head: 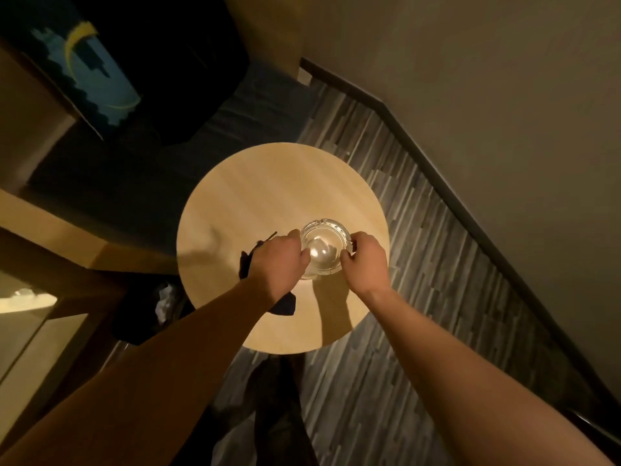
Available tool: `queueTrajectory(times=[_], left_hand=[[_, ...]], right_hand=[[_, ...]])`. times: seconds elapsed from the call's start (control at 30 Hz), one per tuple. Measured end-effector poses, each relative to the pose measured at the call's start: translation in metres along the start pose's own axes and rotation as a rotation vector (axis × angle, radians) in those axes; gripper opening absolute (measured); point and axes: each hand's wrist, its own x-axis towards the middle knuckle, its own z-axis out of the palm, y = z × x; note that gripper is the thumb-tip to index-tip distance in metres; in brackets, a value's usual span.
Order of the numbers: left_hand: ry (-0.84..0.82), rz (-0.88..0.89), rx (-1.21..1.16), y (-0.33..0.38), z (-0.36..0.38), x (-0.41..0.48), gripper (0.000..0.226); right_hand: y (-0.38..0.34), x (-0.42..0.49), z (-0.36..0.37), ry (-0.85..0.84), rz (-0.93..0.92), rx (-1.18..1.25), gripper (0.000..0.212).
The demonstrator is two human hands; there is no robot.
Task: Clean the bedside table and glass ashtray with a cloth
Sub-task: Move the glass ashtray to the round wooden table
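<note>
- Round wooden tabletop (268,183): bare pale wood apart from the ashtray and cloth, both on the near half; we see no grime from this view.
- Dark cloth (284,306): bunched under our left hand (277,260), ends sticking out at the wrist and past the knuckles; that hand is clenched round it while its fingertips touch the ashtray's left rim.
- Glass ashtray (324,250): we can't tell if it sits on the tabletop or is just lifted; our right hand (364,264) pinches its right rim.
- Step, we judge: ashtray handling, wiping not clearly begun.
- Next calls for a steady right-hand hold and cloth pushed into the bowl.
- Writing, brands: none readable.
</note>
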Motion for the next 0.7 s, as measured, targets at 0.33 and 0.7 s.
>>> queueTrajectory(times=[0.33, 0.7], left_hand=[[-0.107, -0.108, 0.038, -0.007, 0.061, 0.033, 0.039], [0.075, 0.017, -0.164, -0.021, 0.074, 0.024, 0.046]], right_hand=[[0.042, 0.026, 0.047, -0.059, 0.026, 0.052, 0.011], [0.05, 0.025, 0.057, -0.058, 0.05, 0.1, 0.022]])
